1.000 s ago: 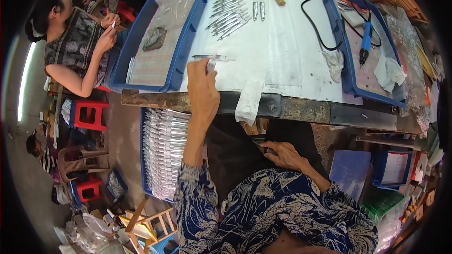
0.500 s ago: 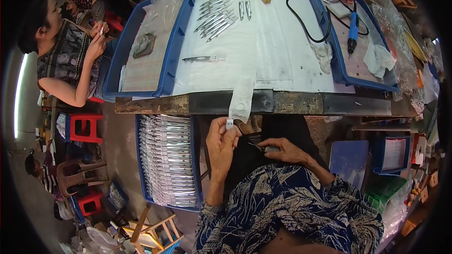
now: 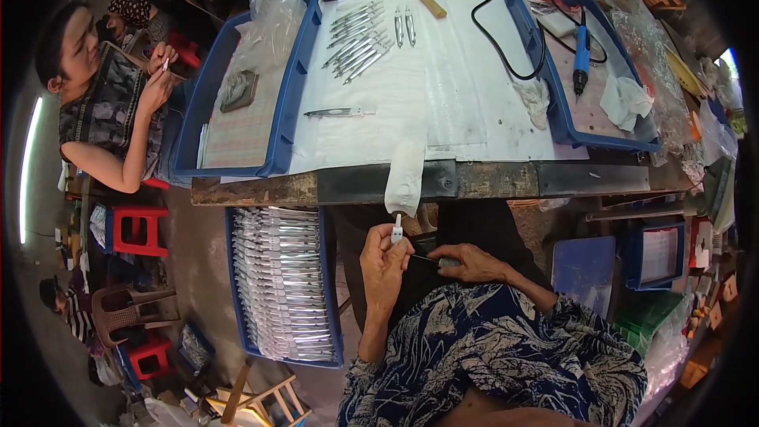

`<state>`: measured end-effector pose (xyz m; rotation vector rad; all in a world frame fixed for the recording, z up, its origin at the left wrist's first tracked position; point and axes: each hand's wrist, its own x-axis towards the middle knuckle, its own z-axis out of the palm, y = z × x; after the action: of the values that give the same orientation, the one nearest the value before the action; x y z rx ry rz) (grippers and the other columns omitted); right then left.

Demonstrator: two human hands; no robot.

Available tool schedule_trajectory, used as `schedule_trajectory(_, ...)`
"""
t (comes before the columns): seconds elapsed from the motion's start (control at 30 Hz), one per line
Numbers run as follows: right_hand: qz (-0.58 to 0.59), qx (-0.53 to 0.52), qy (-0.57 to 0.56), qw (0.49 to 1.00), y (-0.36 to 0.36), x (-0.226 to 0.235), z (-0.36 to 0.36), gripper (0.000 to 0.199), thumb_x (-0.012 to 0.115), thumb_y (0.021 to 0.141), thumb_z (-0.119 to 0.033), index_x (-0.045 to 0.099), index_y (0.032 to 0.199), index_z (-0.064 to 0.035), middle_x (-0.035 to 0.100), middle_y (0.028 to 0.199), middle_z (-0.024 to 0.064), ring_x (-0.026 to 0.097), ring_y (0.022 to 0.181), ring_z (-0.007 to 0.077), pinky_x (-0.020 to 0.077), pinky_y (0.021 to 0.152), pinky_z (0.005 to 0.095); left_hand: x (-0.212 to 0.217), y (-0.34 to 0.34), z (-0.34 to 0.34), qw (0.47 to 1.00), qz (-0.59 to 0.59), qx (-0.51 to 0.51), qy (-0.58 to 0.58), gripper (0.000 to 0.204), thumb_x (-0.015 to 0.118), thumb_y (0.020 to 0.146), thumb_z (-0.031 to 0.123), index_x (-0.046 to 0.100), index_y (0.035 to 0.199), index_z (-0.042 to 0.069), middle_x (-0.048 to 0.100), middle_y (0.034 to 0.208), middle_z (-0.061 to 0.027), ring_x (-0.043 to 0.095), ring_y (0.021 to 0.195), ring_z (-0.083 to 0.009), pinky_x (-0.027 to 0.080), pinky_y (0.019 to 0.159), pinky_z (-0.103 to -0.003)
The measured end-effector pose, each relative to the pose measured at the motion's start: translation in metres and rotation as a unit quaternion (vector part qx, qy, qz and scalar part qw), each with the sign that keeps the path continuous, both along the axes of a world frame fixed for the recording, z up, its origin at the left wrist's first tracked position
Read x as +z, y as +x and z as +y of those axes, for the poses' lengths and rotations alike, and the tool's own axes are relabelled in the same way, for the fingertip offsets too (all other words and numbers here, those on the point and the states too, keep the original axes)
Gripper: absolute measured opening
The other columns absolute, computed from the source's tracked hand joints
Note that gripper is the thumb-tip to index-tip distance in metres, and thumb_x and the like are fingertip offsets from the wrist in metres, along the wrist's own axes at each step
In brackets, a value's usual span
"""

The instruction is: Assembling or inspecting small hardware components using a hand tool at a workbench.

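Above my lap, just off the table's front edge, my left hand (image 3: 383,270) pinches a small silver metal piece (image 3: 397,231) upright, with dark dots on its face. My right hand (image 3: 474,262) is closed round the greyish handle (image 3: 448,263) of a thin-shafted hand tool; its shaft points left toward my left fingers. A white cloth strip (image 3: 405,175) hangs over the table edge right above the piece. On the white-covered table lie a pile of slim silver metal tools (image 3: 360,39), two more side by side (image 3: 405,26), and a single one (image 3: 340,112) nearer me.
A blue tray (image 3: 288,103) stands at the table's left, another (image 3: 557,103) at its right with a blue corded power tool (image 3: 582,51). A hammer (image 3: 428,0) lies at the back. Below left, a blue crate (image 3: 336,308) holds many silver tools. A person (image 3: 118,111) sits at left.
Both hands sit slightly lower in the picture, as the view has shifted. The right hand's tool has swung so its shaft lies closer to the left fingers.
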<state>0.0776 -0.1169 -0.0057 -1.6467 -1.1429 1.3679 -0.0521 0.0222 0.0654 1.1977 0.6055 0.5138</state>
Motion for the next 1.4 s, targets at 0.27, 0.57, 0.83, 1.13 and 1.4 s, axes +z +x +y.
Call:
schedule_trajectory(0.27, -0.018, 0.014, -0.028, 0.999, 0.0, -0.001, 0.001, 0.044, 0.057, 0.081, -0.022, 0.05, 0.118, 0.0005, 0.058, 0.11, 0.0172, 0.056, 0.101, 0.0276, 0.0437, 0.087, 0.0365, -0.013, -0.004, -0.005, 0.999, 0.02, 0.003, 0.034, 0.014, 0.049, 0.088, 0.003, 0.046, 0.101, -0.002, 0.054, 0.072, -0.0058, 0.043, 0.055, -0.0044, 0.033, 0.048, -0.016)
schedule_trajectory(0.57, -0.011, 0.01, -0.038, 0.999, -0.002, -0.007, 0.001, 0.044, 0.057, 0.081, -0.023, 0.05, 0.118, 0.0009, 0.057, 0.11, 0.0182, 0.056, 0.101, 0.0289, 0.0444, 0.086, 0.0368, -0.018, -0.005, -0.007, 0.996, 0.048, 0.002, 0.078, 0.013, 0.049, 0.087, 0.001, 0.047, 0.099, -0.002, 0.054, 0.071, -0.0047, 0.042, 0.055, -0.0042, 0.034, 0.049, -0.016)
schedule_trajectory(0.83, -0.014, 0.014, -0.043, 0.999, -0.002, -0.007, 0.003, 0.044, 0.057, 0.081, -0.022, 0.05, 0.118, 0.0006, 0.057, 0.111, 0.0183, 0.055, 0.102, 0.0294, 0.0437, 0.087, 0.0373, -0.019, -0.006, -0.006, 0.995, 0.063, 0.007, 0.082, 0.013, 0.049, 0.086, 0.001, 0.047, 0.099, -0.001, 0.053, 0.071, -0.0039, 0.042, 0.055, -0.0038, 0.033, 0.048, -0.016)
schedule_trajectory(1.13, -0.013, 0.014, -0.038, 0.999, -0.002, -0.005, 0.004, 0.043, 0.056, 0.081, -0.022, 0.05, 0.117, 0.0007, 0.057, 0.111, 0.0183, 0.055, 0.103, 0.0295, 0.0431, 0.088, 0.0373, -0.02, -0.007, -0.005, 0.994, 0.066, 0.009, 0.089, 0.013, 0.049, 0.086, 0.001, 0.047, 0.099, -0.001, 0.053, 0.071, -0.0038, 0.042, 0.055, -0.0039, 0.033, 0.048, -0.016)
schedule_trajectory(1.4, -0.016, 0.015, -0.034, 0.999, -0.003, -0.004, 0.003, 0.043, 0.057, 0.081, -0.022, 0.05, 0.117, 0.001, 0.057, 0.11, 0.0187, 0.056, 0.102, 0.0297, 0.0434, 0.087, 0.0375, -0.022, -0.008, -0.006, 0.992, 0.066, 0.014, 0.107, 0.012, 0.049, 0.087, 0.002, 0.047, 0.099, -0.001, 0.053, 0.07, -0.0034, 0.041, 0.054, -0.0039, 0.033, 0.048, -0.016)
